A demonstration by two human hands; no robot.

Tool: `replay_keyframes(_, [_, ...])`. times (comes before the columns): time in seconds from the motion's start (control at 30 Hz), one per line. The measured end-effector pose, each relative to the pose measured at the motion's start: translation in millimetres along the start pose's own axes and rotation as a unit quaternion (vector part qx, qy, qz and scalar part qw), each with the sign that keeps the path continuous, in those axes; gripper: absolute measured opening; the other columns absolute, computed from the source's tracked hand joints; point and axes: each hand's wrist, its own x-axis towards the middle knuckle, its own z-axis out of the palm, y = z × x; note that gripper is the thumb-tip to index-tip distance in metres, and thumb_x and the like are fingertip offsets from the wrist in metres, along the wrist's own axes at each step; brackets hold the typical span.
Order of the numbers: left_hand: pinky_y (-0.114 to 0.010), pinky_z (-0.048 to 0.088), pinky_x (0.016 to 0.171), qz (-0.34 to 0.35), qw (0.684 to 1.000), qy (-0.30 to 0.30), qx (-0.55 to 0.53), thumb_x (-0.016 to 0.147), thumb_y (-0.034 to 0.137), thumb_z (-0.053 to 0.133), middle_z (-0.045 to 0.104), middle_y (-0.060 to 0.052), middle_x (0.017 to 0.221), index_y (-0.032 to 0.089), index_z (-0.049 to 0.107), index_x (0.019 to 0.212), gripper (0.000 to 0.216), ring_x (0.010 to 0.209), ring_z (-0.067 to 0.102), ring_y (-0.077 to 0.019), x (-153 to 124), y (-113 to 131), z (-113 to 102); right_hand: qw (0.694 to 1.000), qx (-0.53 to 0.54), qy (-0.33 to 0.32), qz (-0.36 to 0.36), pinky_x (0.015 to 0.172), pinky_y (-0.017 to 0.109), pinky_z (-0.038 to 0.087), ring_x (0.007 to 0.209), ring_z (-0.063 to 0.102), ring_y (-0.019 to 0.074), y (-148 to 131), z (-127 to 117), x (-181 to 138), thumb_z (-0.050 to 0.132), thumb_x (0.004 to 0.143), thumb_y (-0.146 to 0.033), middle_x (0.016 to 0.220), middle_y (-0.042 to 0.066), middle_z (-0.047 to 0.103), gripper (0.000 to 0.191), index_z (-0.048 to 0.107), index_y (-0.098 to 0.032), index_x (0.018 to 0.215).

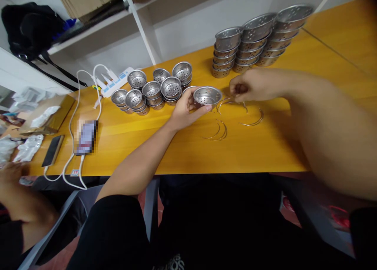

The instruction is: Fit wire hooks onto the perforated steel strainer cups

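My left hand point(186, 112) grips a small perforated metal cup point(207, 96), its thumb on the near wall and the open top facing up. To the right of the cup, my right hand point(243, 86) is closed with its fingers pinched downward over the table; what they hold, if anything, is hidden. Beneath and around it lie several thin curved wires point(255, 123), with more curved wires point(221, 131) nearer the table's front edge. Left of my left hand stand several short stacks of similar cups point(171, 88).
Taller stacks of perforated metal cups point(250, 46) stand at the back right. A white power strip point(116, 82), a phone point(87, 138) on a cable and a dark power bank point(53, 150) lie to the left. Another person's arm point(28, 209) is at the far left.
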Motion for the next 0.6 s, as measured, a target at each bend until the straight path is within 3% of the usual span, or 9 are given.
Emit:
replay_keyframes(0.2, [-0.057,0.075,0.13,0.024,1.0,-0.003,-0.002,0.08,0.081,0.117,0.077,-0.013,0.162,0.031,0.063,0.166,0.113,0.145,0.085,-0.0325,-0.4,-6.4,-5.2,0.996,0.09,0.02,0.015,0.101,0.046,0.066,0.108,0.085,0.0277,5.0,-4.0,-2.5,0.081,0.113,-0.015,0.122,0.014,0.094,0.019,0.088,-0.018,0.131])
replay_keyframes(0.43, [-0.057,0.072,0.136,0.021,0.999,-0.005,0.028,0.075,0.083,0.121,0.082,-0.011,0.148,0.026,0.074,0.151,0.106,0.142,0.085,-0.0317,2.0,-2.6,-5.1,0.995,0.079,0.053,-0.009,0.102,0.049,0.066,0.099,0.079,0.0268,3.4,-2.4,-0.7,0.079,0.111,-0.015,0.112,0.013,0.091,0.013,0.087,-0.018,0.121])
replay_keyframes(0.6, [-0.062,0.071,0.138,0.029,0.999,-0.032,0.03,0.083,0.086,0.115,0.082,-0.013,0.153,0.025,0.074,0.158,0.104,0.146,0.085,-0.035,0.6,-8.7,-8.3,0.981,0.13,0.14,-0.041,0.106,0.05,0.066,0.101,0.077,0.0252,2.0,1.4,-4.8,0.079,0.122,-0.027,0.114,0.014,0.09,0.017,0.091,-0.016,0.126])
